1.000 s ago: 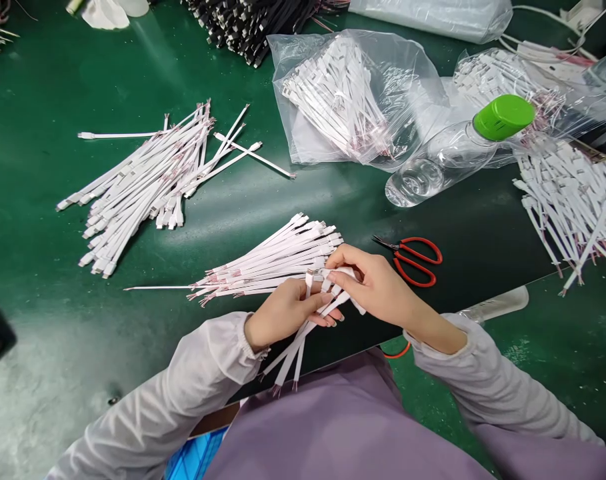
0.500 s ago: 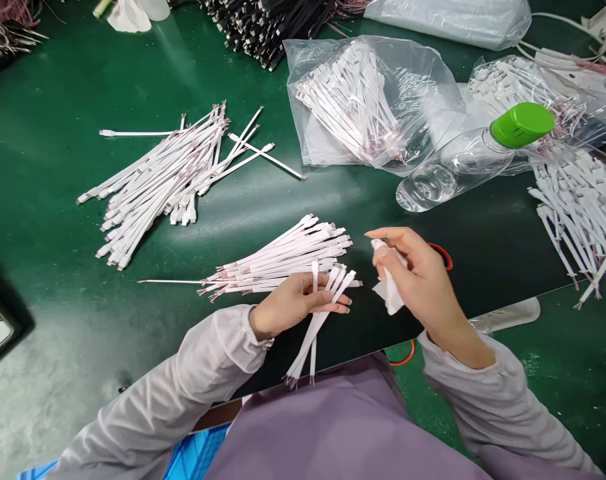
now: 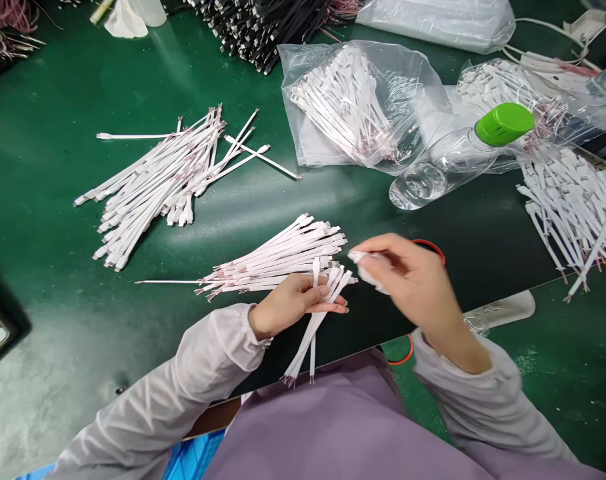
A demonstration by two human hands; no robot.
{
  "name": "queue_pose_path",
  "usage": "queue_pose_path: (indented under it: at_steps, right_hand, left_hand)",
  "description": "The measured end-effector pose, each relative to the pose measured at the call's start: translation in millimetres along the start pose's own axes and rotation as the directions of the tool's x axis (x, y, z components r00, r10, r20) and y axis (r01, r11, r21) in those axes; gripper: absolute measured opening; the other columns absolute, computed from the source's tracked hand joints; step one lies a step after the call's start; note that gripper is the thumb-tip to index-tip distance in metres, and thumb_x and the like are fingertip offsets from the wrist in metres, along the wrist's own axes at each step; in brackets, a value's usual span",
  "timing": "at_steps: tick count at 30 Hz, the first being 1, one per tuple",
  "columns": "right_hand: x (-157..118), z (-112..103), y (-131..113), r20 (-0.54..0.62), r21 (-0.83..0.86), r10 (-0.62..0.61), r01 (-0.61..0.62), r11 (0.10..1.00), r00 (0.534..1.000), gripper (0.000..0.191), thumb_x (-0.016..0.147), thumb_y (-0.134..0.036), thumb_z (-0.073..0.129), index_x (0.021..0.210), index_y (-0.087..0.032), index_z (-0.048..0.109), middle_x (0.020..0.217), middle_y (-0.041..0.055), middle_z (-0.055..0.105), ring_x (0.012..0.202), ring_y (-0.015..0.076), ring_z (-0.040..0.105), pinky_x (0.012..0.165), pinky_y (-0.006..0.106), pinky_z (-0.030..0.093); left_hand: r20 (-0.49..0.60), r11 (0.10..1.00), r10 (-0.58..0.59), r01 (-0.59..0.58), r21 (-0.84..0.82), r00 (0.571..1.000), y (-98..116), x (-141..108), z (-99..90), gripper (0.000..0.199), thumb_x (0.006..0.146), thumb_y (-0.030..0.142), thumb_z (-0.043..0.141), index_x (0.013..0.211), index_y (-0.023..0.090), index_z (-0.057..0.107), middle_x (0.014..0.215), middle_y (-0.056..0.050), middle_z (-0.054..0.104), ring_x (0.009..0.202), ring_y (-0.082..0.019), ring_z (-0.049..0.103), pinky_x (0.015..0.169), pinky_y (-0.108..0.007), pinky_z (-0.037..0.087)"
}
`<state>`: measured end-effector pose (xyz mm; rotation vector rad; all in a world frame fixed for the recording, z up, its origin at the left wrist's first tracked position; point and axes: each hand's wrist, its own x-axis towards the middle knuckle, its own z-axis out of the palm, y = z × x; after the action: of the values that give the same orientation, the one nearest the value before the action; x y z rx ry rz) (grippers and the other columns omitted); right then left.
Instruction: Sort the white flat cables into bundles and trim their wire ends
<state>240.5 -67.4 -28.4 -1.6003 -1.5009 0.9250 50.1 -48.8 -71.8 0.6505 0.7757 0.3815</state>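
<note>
My left hand [image 3: 297, 300] is closed around several short white cables [image 3: 305, 343], their plug ends up and their bare pinkish wire ends hanging over the table edge. To its right, my right hand [image 3: 407, 273] grips a crumpled white cloth or tissue [image 3: 373, 267] between thumb and fingers, apart from the cables. Just behind my left hand lies a pile of similar white cables [image 3: 283, 253], plugs pointing right. Farther left rests a larger pile of white cables [image 3: 157, 180], with a few strays at its right side.
A clear bottle with a green cap [image 3: 503, 127] lies beside a plastic bag of cables [image 3: 353, 100]. More white cables [image 3: 577, 207] lie at the right. Black cables [image 3: 263, 27] are heaped at the back. Red-orange scissor-like handles [image 3: 430, 247] show behind my right hand.
My right hand has moved slightly left and turned, bringing the white cloth or tissue nearer the plug ends. My left hand stays around the cables. The whole view has shifted a little.
</note>
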Motion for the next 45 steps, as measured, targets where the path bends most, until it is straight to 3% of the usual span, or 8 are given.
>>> queue_pose_path:
  at_steps: [6,14,19,29,35,38,41,45]
  right_hand:
    - [16,38,-9,0.266,-0.061,-0.242,0.266,0.962,0.933,0.015,0.085,-0.01,0.051,0.087,-0.02,0.062,0.088,0.0029,0.064,0.08,0.0151,0.06,0.072,0.026,0.045]
    - [16,35,4,0.138,-0.184,-0.417,0.437,0.881,0.899,0.02,0.089,-0.008,0.043,0.088,-0.019,0.06,0.081,0.0026,0.066,0.07,0.0134,0.058,0.063,0.024,0.043]
    - [20,23,2,0.021,-0.179,-0.278,0.277,0.944,0.96,0.011,0.09,-0.016,0.05,0.091,-0.019,0.061,0.082,0.0019,0.065,0.065,0.0125,0.054,0.059,0.024,0.04]
    - [23,18,1,0.365,-0.035,-0.099,0.12,0.992,0.926,0.005,0.084,-0.016,0.054,0.085,-0.019,0.057,0.078,-0.0027,0.059,0.064,0.0092,0.049,0.057,0.022,0.036]
    - [17,21,0,0.221,-0.158,-0.139,0.176,0.972,0.965,0.01,0.087,-0.017,0.052,0.091,-0.02,0.06,0.078,-0.0018,0.064,0.057,0.0093,0.05,0.057,0.023,0.038]
    - [11,4,3,-0.028,-0.283,-0.145,0.132,0.95,0.989,0.011,0.088,-0.022,0.053,0.092,-0.021,0.063,0.084,0.0016,0.067,0.064,0.0135,0.057,0.061,0.026,0.043]
    - [4,-26,11,-0.332,-0.474,-0.139,-0.038,0.88,0.933,0.015,0.089,-0.03,0.055,0.097,-0.022,0.066,0.091,0.0068,0.069,0.081,0.0227,0.063,0.074,0.035,0.048]
    - [-7,-48,17,-0.42,-0.587,-0.226,-0.074,0.806,0.879,0.028,0.088,-0.035,0.058,0.113,-0.023,0.064,0.115,0.0132,0.064,0.113,0.0326,0.056,0.098,0.051,0.041]
  left_hand:
    - [-0.007,0.997,0.017,-0.017,0.072,1.0,-4,1,1.7,0.049,0.067,0.056,0.076,0.078,0.01,0.065,0.079,-0.005,0.069,0.08,-0.022,0.072,0.096,-0.041,0.05]
    - [-0.027,0.995,0.026,-0.023,0.097,0.999,-1,-3,5.1,0.055,0.075,0.063,0.063,0.085,0.009,0.062,0.074,-0.005,0.066,0.07,-0.02,0.07,0.083,-0.039,0.056]
    - [-0.038,0.994,-0.004,0.008,0.107,0.999,-1,-3,4.8,0.055,0.074,0.065,0.063,0.084,0.011,0.058,0.074,-0.006,0.068,0.07,-0.019,0.071,0.08,-0.035,0.055]
    - [-0.03,0.992,-0.005,0.009,0.129,1.0,-2,-3,3.5,0.055,0.075,0.065,0.062,0.086,0.011,0.059,0.075,-0.005,0.068,0.071,-0.019,0.072,0.082,-0.034,0.054]
    - [-0.02,0.994,0.009,-0.007,0.106,1.0,-1,-3,4.3,0.055,0.073,0.065,0.065,0.085,0.011,0.06,0.074,-0.005,0.068,0.07,-0.019,0.071,0.08,-0.034,0.055]
    - [-0.025,0.995,0.011,-0.008,0.095,1.0,-2,-4,3.9,0.054,0.073,0.064,0.066,0.083,0.011,0.061,0.076,-0.006,0.068,0.071,-0.019,0.071,0.08,-0.034,0.055]
    - [-0.031,0.996,0.011,-0.008,0.092,0.999,-3,-3,2.2,0.052,0.075,0.061,0.065,0.083,0.01,0.063,0.082,-0.008,0.07,0.073,-0.019,0.072,0.083,-0.034,0.054]
    - [-0.024,0.999,0.023,-0.022,0.033,0.999,-4,-1,0.7,0.046,0.075,0.053,0.071,0.084,0.009,0.066,0.086,-0.009,0.071,0.078,-0.02,0.072,0.085,-0.034,0.053]
